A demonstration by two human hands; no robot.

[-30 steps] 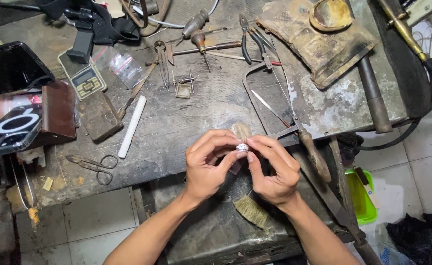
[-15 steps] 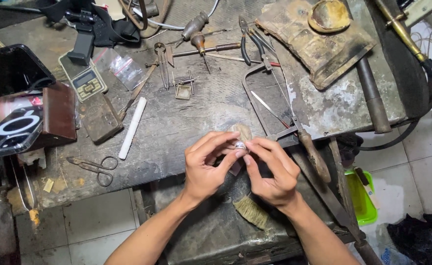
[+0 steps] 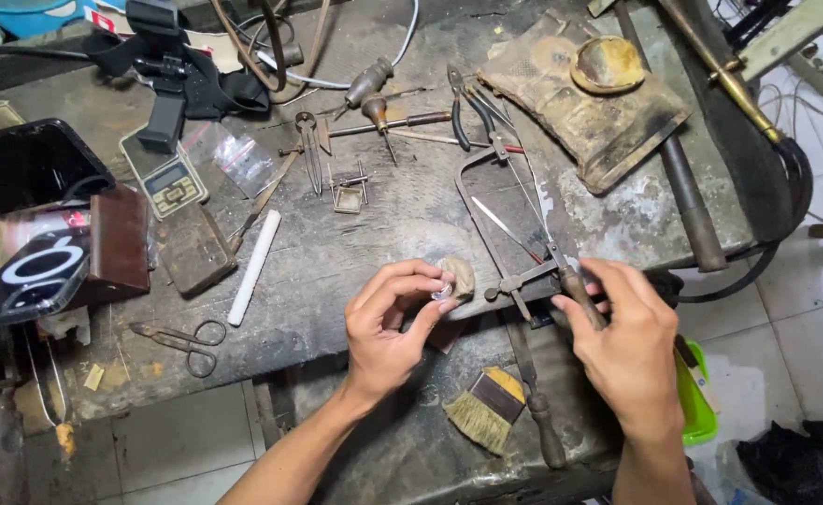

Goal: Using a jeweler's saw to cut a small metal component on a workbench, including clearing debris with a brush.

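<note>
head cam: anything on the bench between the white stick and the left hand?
No. Head view shows bare, stained bench top between the white stick and the left hand; scissors lie below that line.

The right hand (image 3: pixel 622 341) has left the small silvery piece (image 3: pixel 443 292) and grasped the saw handle (image 3: pixel 581 297)

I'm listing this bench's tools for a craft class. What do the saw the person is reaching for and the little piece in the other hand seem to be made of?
The saw frame looks like dark, dull metal, thin and rigid; its handle, under the right hand, looks like worn brown wood. The small piece pinched by the left hand glints pale, probably silvery metal, but it is too small to be sure.
</note>
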